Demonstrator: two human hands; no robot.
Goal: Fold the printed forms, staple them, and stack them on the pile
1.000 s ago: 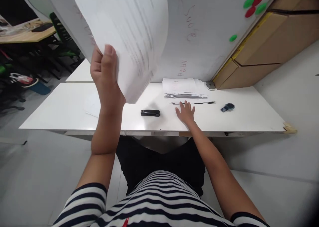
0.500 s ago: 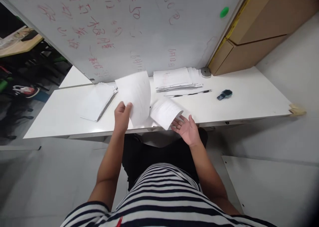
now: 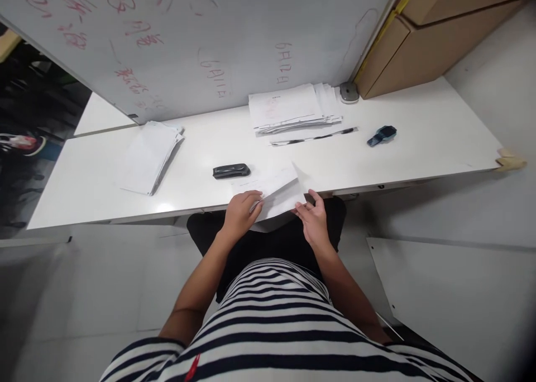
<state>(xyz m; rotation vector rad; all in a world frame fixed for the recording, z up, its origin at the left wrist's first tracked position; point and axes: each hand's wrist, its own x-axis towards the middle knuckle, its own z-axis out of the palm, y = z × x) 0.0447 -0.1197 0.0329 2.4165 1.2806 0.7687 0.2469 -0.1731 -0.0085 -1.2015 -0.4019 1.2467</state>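
In the middle of the frame, the left hand (image 3: pixel 243 213) and right hand (image 3: pixel 314 221) are holding thin white paper sheets (image 3: pixel 281 200).

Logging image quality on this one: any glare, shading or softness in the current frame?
Head view: a bright glare spot near the front left edge of the white table; head view: grey shading within the fold of the paper, its print too faint to read; head view: darkening at the lower right corner; head view: black stapler outline fairly clear.
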